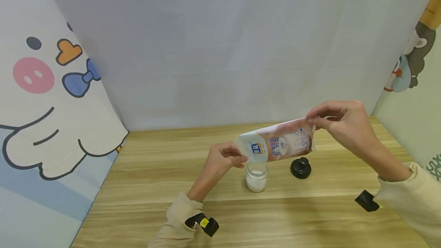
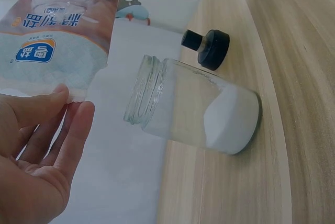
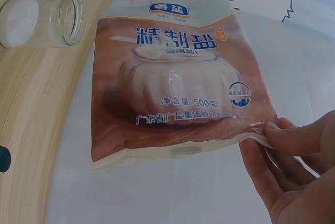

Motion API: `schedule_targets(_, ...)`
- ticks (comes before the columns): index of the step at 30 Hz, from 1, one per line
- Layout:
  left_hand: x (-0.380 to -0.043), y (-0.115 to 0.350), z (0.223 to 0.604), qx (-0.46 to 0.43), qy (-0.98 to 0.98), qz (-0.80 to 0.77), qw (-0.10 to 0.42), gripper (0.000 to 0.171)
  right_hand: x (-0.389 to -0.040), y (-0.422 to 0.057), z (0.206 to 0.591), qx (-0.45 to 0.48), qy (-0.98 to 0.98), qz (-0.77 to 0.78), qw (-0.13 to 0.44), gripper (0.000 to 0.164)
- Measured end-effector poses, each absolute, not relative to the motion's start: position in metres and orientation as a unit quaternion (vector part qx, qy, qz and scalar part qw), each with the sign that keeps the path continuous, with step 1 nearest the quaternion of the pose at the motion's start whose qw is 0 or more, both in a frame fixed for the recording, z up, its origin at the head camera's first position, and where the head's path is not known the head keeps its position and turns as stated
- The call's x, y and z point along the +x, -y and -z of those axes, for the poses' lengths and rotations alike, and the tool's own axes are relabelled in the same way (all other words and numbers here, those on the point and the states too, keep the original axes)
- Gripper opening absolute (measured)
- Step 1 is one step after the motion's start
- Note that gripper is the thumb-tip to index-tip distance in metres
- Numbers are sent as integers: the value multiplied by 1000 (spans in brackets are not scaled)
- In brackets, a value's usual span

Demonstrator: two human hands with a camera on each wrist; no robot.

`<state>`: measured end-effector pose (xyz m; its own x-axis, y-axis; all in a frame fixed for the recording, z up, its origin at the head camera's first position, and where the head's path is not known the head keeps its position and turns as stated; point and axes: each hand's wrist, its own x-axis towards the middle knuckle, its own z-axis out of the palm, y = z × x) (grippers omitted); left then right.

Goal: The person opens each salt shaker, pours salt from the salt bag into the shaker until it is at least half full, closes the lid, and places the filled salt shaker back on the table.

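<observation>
Cartoon-printed walls [image 1: 38, 106] flank a pale grey backdrop [image 1: 220, 49] behind a wood-grained table [image 1: 151, 175].

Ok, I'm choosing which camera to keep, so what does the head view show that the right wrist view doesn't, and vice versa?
Only the head view: the sleeves, the black wrist cameras and the whole black lid; the right wrist view has just a dark bit at its left edge, perhaps that lid.

Only the right wrist view: a readable "500" on the bag.

Both: the left hand and right hand pinching the bag, the jar with white contents, and the table.
</observation>
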<state>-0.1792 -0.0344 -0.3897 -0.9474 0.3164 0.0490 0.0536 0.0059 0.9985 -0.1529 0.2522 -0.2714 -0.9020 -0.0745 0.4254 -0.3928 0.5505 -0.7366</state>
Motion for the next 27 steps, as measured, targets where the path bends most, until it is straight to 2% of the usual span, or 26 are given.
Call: schedule_targets(27, -178, 34, 389, 129, -706, -690, 95, 11, -153, -252, 270, 142, 865, -451, 168, 8)
